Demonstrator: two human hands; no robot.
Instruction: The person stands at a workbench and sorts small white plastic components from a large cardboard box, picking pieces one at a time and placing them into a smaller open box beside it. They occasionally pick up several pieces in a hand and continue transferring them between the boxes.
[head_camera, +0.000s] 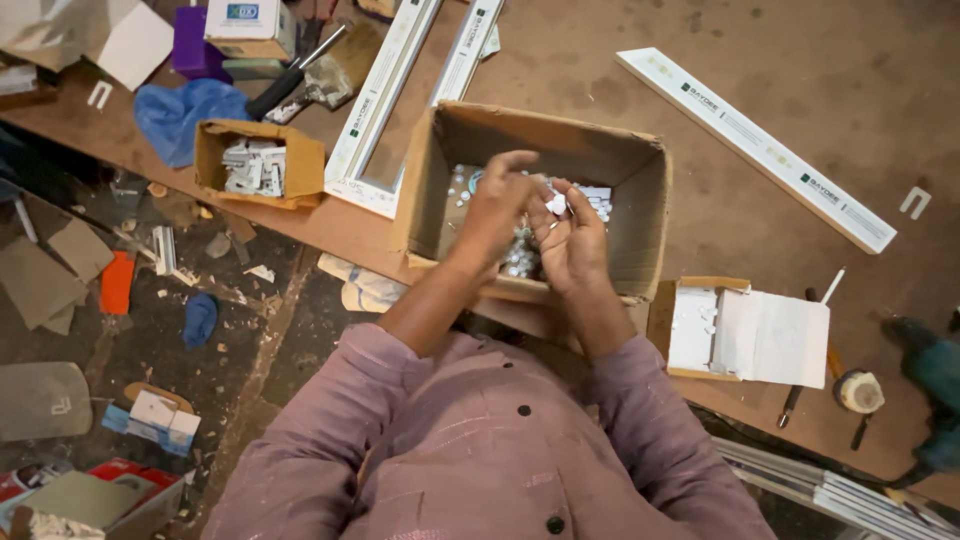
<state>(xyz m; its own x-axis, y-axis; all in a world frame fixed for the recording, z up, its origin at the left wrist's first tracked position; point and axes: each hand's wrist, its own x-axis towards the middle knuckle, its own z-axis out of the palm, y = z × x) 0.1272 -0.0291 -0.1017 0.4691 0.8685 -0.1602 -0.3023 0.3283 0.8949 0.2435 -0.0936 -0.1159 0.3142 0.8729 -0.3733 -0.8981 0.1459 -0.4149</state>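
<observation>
Both my hands are over a large open cardboard box (640, 215) on a brown workbench. My right hand (572, 238) is palm up, cupped, with small white plastic pieces (556, 203) resting near its fingertips. My left hand (497, 205) reaches across from the left, its fingers pinched at those pieces. Inside the box lie several small white and silvery parts (518, 260), partly hidden by my hands.
A smaller open box of white clips (255, 165) sits to the left. White plastic profile strips (760, 148) lie across the bench. A small box with white flaps (745, 335), a tape roll (859, 391) and a teal power drill (935, 400) are at right. Scraps litter the floor at left.
</observation>
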